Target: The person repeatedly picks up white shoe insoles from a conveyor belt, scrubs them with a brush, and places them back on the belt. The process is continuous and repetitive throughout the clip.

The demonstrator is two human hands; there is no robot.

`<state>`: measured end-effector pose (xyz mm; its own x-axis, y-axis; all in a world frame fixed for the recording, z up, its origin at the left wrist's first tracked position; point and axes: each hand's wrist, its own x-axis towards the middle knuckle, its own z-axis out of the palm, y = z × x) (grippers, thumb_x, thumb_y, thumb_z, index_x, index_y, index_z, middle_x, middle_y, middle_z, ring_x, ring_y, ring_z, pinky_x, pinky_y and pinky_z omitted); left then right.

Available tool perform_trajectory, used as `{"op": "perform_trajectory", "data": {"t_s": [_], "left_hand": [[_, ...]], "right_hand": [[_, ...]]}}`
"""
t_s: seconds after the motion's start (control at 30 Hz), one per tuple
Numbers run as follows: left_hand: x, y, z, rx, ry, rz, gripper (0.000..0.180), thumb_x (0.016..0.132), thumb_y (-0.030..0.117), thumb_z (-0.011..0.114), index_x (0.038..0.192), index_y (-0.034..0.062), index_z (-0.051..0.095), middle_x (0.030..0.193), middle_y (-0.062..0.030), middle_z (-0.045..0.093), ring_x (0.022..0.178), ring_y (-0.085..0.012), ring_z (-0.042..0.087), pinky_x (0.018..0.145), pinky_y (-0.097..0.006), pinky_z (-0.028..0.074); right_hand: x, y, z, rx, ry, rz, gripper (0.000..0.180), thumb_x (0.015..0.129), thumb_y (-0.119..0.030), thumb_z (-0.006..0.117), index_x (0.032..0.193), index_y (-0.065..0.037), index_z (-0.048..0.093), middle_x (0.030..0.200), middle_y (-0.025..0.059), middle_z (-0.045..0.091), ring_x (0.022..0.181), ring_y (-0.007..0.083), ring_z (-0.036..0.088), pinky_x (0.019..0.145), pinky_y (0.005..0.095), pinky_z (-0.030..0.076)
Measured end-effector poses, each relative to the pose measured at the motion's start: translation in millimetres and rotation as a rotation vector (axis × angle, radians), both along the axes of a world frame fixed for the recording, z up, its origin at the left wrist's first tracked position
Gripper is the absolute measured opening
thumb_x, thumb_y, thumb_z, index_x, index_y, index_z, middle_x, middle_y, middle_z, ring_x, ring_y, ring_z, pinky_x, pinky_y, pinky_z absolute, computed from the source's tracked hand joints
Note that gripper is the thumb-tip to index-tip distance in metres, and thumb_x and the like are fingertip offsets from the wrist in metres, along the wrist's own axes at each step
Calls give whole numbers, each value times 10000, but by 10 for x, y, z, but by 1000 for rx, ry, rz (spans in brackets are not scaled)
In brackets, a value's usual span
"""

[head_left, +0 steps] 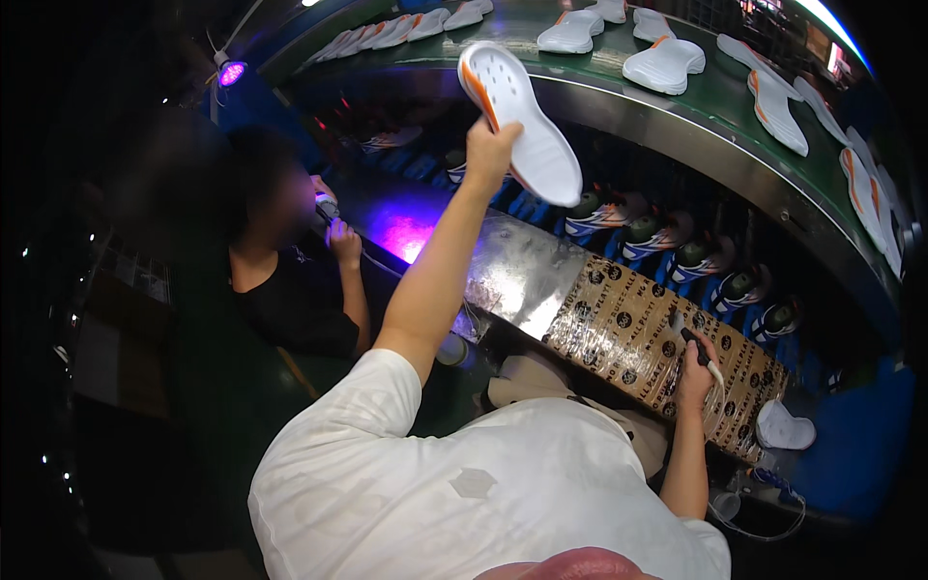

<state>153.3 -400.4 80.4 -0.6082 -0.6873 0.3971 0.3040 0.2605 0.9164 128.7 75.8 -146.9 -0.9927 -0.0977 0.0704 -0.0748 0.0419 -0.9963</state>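
Observation:
My left hand (491, 155) is raised with the arm stretched out, its fingers closed round the edge of a white shoe sole (530, 124) with an orange stripe and small holes at one end. The sole is tilted in the air before the green upper belt. Low at the right, my right hand (698, 369) grips a black-handled brush (694, 344) with a pale tube trailing from it. Its tip points at the work surface (619, 319), which is covered with brown printed paper under clear wrap; whether they touch, I cannot tell.
White soles lie along the curved green belt (599, 64). Beneath it stand several shoe uppers (657, 235) on a blue rack. A co-worker (300, 290) at left holds an object near a purple light. A white piece (785, 426) sits at the right end.

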Motion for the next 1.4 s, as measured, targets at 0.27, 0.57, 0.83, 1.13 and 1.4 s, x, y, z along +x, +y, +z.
{"op": "perform_trajectory", "data": {"t_s": [0.27, 0.57, 0.83, 1.13, 1.4], "left_hand": [[980, 1243, -1286, 986, 148, -843, 686, 1031, 509, 490, 1486, -3, 447, 1372, -259, 590, 1279, -417, 594, 1065, -565, 511], [1053, 1835, -1331, 1107, -16, -862, 852, 1034, 711, 109, 1448, 77, 501, 1259, -162, 662, 1129, -329, 673, 964, -507, 575], [899, 1955, -1314, 1001, -152, -782, 784, 1070, 638, 86, 1479, 78, 453, 1298, -163, 627, 1180, -290, 657, 963, -459, 593], [740, 1878, -1437, 1104, -111, -952, 826, 1052, 674, 84, 1469, 78, 477, 1254, -174, 654, 1136, -317, 681, 970, -481, 587], [760, 1972, -1232, 1177, 55, -940, 754, 1063, 659, 177, 1479, 105, 474, 1342, -143, 615, 1201, -291, 638, 1005, -446, 561]], "right_hand": [[457, -487, 1058, -342, -166, 321, 240, 960, -89, 691, 1189, -23, 705, 801, -44, 565, 673, 48, 459, 601, 212, 360], [457, -1251, 1732, -96, 5, 417, 194, 920, -63, 694, 1096, 1, 746, 805, -10, 680, 736, 50, 596, 668, 216, 475], [502, -1210, 1686, 190, 277, 496, 231, 883, -111, 737, 1106, -54, 759, 949, 79, 756, 831, 131, 678, 735, 284, 533], [401, -889, 2007, 202, 160, 641, 270, 899, -94, 744, 1163, -40, 766, 973, 62, 763, 806, 97, 671, 671, 229, 503], [466, -1062, 1827, 21, 277, 672, 267, 919, -49, 704, 1180, -28, 756, 927, 59, 720, 830, 109, 626, 749, 237, 499]]}}
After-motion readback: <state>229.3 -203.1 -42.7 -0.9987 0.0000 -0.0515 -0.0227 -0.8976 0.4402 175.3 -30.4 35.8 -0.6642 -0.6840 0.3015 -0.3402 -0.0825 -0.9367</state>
